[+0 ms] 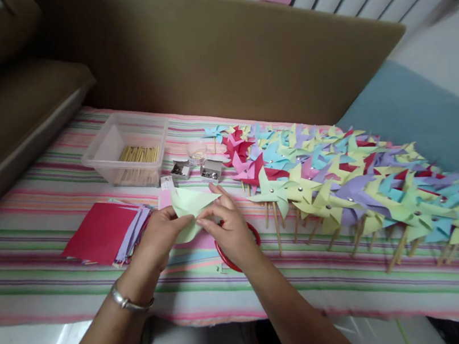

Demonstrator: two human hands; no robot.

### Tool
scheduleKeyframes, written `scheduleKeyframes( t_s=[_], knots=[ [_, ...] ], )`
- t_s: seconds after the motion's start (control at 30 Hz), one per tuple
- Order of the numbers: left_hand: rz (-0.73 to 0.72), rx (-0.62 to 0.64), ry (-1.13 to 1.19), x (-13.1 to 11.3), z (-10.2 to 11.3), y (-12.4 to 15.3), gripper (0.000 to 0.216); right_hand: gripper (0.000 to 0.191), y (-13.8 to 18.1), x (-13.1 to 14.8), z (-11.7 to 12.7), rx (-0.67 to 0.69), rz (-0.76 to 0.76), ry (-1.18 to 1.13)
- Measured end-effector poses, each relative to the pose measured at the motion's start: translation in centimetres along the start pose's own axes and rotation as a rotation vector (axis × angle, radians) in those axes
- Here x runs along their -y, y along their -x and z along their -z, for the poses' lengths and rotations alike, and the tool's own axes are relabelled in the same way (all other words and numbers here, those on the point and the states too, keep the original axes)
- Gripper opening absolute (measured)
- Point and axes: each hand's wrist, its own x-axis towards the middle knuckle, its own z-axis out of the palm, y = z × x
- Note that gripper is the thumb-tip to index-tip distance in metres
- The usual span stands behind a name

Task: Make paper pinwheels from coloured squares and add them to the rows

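Plenty of finished pinwheels (353,199) crowd the striped cloth (315,281) toward its right edge; left hand (159,235) and right hand (234,231) pinch part-folded green paper (186,202), in from the front edge; leftward, coloured sheets (102,231) and sticks (139,154) lie unused.

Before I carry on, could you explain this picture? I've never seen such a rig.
No machine here: these are a person's bare left hand and right hand, seen from a camera on that person's head, looking forward and down. Both hands hold a partly curled pale green paper sheet. On the striped cloth lie a paper stack topped with red, a clear plastic box of thin wooden sticks and two small open boxes of metal pieces. Many paper pinwheels crowd the right side.
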Motion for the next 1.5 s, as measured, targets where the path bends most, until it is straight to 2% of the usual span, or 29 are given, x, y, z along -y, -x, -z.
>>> scheduleKeyframes(
  t_s=[0.13, 0.37, 0.53, 0.77, 1.0, 1.07, 1.2, 1.27, 1.37, 1.5],
  knots=[
    [0.019, 0.052, -0.024, 0.2, -0.6, 0.1, 0.033, 0.002, 0.0, 0.0, 0.2, -0.056, -0.021, 0.050],
    [0.022, 0.074, 0.022, 0.1, -0.9, 0.0, 0.030, 0.005, -0.1, -0.1, 0.4, -0.068, 0.007, 0.093],
    [0.026, 0.063, -0.040, 0.4, -0.6, -0.1, 0.026, 0.004, 0.0, 0.0, 0.3, -0.079, -0.031, 0.037],
    [0.025, 0.148, -0.013, 0.0, -0.3, 0.2, 0.023, 0.005, -0.1, 0.1, 0.1, -0.082, -0.090, -0.012],
    [0.015, 0.206, -0.057, 0.0, -0.1, 0.2, 0.032, 0.003, -0.1, 0.0, -0.1, -0.087, -0.138, -0.004],
    [0.004, 0.219, -0.082, 0.1, -0.1, 0.1, 0.031, 0.013, -0.1, -0.2, -0.1, -0.096, -0.151, -0.017],
    [-0.001, 0.218, -0.157, 0.2, 0.1, -0.2, 0.029, 0.050, -0.3, -0.1, 0.9, -0.105, -0.134, -0.031],
    [0.016, 0.217, -0.205, 0.1, 0.3, -0.2, 0.026, 0.054, -0.6, 0.2, 2.0, -0.111, -0.133, -0.012],
    [0.003, 0.217, -0.245, -0.1, 0.3, -0.1, 0.018, 0.045, -1.0, 0.4, 3.5, -0.020, -0.177, -0.021],
    [-0.033, 0.251, -0.260, -0.2, -0.2, 0.2, 0.011, 0.045, -0.8, 0.3, 4.1, 0.231, -0.234, -0.068]
  ],
)
